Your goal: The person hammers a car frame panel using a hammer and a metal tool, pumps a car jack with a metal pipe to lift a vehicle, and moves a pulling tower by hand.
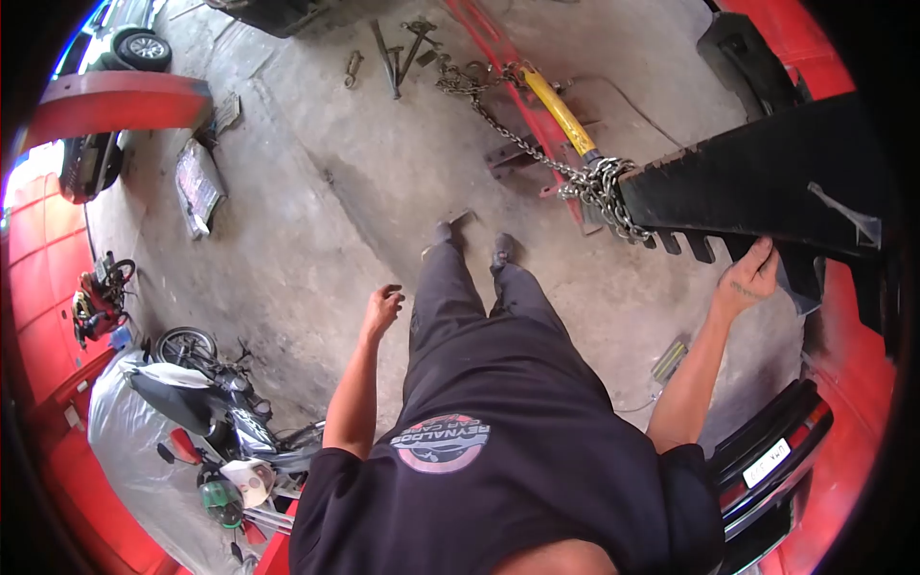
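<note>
My left hand (385, 305) hangs beside my left leg with its fingers loosely bent and apart, holding nothing. At the right, my right hand (755, 273) is closed at the lower edge of a large black notched beam (757, 172), its fingertips partly hidden behind that edge. A steel chain (604, 192) is bunched round the beam's near-left end. From there the chain runs back to a red metal bar (503, 62) on the floor. Along the bar lies a yellow cylinder (561, 110), its lower end meeting the chain.
Metal tools (388, 62) lie on the concrete floor (316, 240) ahead. Motorcycles (206, 398) stand at the left, near a red bumper (125, 101). A flattened bag (199, 187) lies nearby. A black car bumper with a licence plate (767, 463) is at the lower right.
</note>
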A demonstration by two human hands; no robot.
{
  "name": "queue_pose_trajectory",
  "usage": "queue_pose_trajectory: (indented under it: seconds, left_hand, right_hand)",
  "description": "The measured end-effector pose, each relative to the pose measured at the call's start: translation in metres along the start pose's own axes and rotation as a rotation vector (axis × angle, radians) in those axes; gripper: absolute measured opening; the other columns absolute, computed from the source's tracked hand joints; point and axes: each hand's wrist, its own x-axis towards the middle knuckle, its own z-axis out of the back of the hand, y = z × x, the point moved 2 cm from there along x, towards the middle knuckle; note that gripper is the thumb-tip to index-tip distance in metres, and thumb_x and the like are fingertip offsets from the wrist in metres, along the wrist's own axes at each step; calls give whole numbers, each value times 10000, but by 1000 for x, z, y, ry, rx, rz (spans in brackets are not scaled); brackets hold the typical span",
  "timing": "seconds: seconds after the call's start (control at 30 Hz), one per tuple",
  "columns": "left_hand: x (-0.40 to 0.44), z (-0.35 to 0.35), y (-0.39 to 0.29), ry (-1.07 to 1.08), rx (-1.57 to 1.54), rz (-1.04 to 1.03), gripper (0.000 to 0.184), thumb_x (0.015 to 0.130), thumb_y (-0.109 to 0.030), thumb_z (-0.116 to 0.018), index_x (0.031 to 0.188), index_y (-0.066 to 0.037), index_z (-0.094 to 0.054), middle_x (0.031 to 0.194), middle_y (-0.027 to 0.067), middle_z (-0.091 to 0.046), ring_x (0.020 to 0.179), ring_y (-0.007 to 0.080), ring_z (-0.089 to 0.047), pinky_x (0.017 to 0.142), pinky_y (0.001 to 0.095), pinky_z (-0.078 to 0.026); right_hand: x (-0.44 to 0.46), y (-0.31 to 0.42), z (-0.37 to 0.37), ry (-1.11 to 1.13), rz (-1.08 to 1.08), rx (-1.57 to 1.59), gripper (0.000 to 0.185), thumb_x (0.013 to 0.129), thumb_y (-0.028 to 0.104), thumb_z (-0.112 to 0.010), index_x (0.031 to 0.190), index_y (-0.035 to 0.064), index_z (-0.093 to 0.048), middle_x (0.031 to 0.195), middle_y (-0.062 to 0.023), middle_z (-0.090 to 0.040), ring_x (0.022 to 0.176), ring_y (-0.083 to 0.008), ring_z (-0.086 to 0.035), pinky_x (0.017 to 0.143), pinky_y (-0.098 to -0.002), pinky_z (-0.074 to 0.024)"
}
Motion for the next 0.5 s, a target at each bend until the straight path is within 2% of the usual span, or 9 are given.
queue_pose_trajectory:
  seconds: [0.07,0.2,0.23,0.33,0.37,0.4,0.5]
  left_hand:
    - [3,2,-6,45,30,21,428,933,-184,-530,1329,-26,-572,1105,128,-702,918,231,-662,736,356,-539]
    - [21,0,-5,73,47,28,426,918,-178,-536,1313,-27,-587,1098,134,-698,852,221,-664,678,353,-537]
    - [22,-3,-5,50,16,16,400,901,-160,-542,1261,-6,-623,1044,135,-710,788,198,-649,655,331,-525]
    - [46,2,12,32,55,-115,357,889,-137,-550,1169,52,-664,932,145,-724,754,178,-655,648,312,-524]
    - [44,7,6,-24,85,-153,345,881,-121,-552,1148,65,-669,892,147,-717,780,178,-654,683,321,-526]
    - [46,16,4,-41,111,-162,326,896,-121,-544,1131,64,-674,862,122,-708,779,162,-647,669,316,-524]
    - [49,41,-6,5,-40,-4,344,916,-111,-518,1195,46,-645,903,105,-695,713,162,-637,598,317,-518]
  right_hand:
    - [-2,-6,-1,13,-51,-10,418,1024,313,-550,904,-70,-665,698,-180,-639,580,-272,-540,567,-382,-422]
    - [-4,-12,-4,-25,-36,-11,430,1026,313,-538,875,-76,-644,675,-187,-613,566,-291,-517,558,-394,-406]
    - [-3,-11,-4,-33,-36,-27,430,1026,309,-534,871,-77,-641,676,-192,-613,567,-297,-518,557,-398,-405]
    - [-5,-7,-3,-43,-32,-82,434,1027,305,-523,859,-79,-632,680,-207,-611,571,-314,-521,558,-409,-404]
    - [-4,-9,-4,-51,-27,-102,437,1028,307,-519,856,-80,-629,681,-211,-611,573,-319,-524,560,-413,-405]
    - [-4,-10,-4,-62,-24,-126,441,1028,309,-515,852,-80,-627,683,-216,-611,575,-324,-526,563,-417,-406]
    - [-4,-8,-1,-42,-25,-210,416,1031,296,-498,894,-76,-625,720,-238,-621,620,-372,-550,597,-437,-422]
